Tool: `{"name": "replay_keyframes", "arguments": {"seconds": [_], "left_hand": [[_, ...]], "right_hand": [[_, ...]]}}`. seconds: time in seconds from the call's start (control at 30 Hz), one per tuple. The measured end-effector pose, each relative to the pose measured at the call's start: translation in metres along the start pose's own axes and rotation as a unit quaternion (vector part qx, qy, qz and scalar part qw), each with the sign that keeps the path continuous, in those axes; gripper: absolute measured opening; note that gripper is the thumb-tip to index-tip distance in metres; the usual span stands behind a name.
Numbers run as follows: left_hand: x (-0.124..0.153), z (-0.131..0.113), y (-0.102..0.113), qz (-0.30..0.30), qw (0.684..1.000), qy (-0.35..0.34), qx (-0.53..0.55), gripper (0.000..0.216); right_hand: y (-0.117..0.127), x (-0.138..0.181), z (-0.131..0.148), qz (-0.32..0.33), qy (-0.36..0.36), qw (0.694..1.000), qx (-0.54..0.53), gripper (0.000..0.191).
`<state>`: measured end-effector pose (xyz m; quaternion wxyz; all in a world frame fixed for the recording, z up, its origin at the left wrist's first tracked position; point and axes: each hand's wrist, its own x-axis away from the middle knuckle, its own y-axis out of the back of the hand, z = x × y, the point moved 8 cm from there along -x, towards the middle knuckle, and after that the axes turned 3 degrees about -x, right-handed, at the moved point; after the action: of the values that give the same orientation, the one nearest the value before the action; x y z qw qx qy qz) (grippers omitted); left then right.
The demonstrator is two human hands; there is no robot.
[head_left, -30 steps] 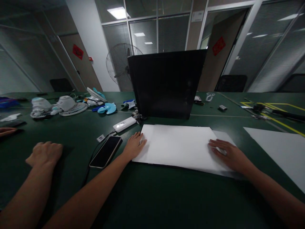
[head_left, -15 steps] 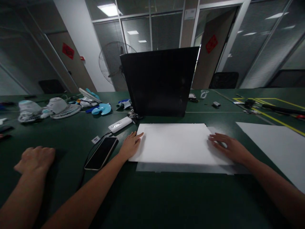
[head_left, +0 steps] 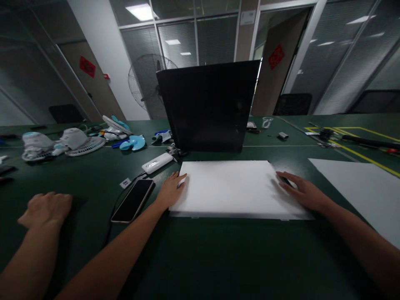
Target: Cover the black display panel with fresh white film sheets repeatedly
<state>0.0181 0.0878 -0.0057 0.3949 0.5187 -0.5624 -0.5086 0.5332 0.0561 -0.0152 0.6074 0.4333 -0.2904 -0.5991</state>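
Note:
In the head view a white sheet (head_left: 227, 186) lies flat on the green table, over a greyer sheet (head_left: 240, 215) whose front strip and small tabs show along the near edge. My left hand (head_left: 170, 191) rests at the sheet's left edge, fingers stretched out, index finger on the white surface. My right hand (head_left: 303, 192) is at the right edge, fingers extended and slightly curved, the tips at the sheet's border. A small dark and pale patch shows between its thumb and fingers; I cannot tell whether it is an object or the table.
Another person's fist (head_left: 46, 208) rests at far left. A phone (head_left: 133, 201), a white power strip or adapter (head_left: 158, 163) and a cable lie left of the sheets. A black panel (head_left: 209, 108) stands behind. More white paper (head_left: 359, 187) lies right; fan parts (head_left: 133, 143) lie back left.
The greyer lower sheet has moved away from me and left, so less of it shows under the white sheet. My right hand has shifted slightly right; my left hand has stayed nearly still.

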Motion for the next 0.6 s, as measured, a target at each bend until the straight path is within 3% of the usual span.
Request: {"name": "replay_keyframes", "arguments": {"seconds": [0.17,0.6], "left_hand": [[-0.0021,0.0032,0.0005,-0.013,0.999,-0.003,0.036,0.053],[-0.0001,0.0016,0.0,0.002,0.999,0.003,0.032,0.06]], "right_hand": [[-0.0017,0.0002,-0.0095,0.024,0.052,0.998,0.004,0.059],[-0.0053,-0.0025,-0.0135,0.018,0.035,0.999,0.023,0.059]]}}
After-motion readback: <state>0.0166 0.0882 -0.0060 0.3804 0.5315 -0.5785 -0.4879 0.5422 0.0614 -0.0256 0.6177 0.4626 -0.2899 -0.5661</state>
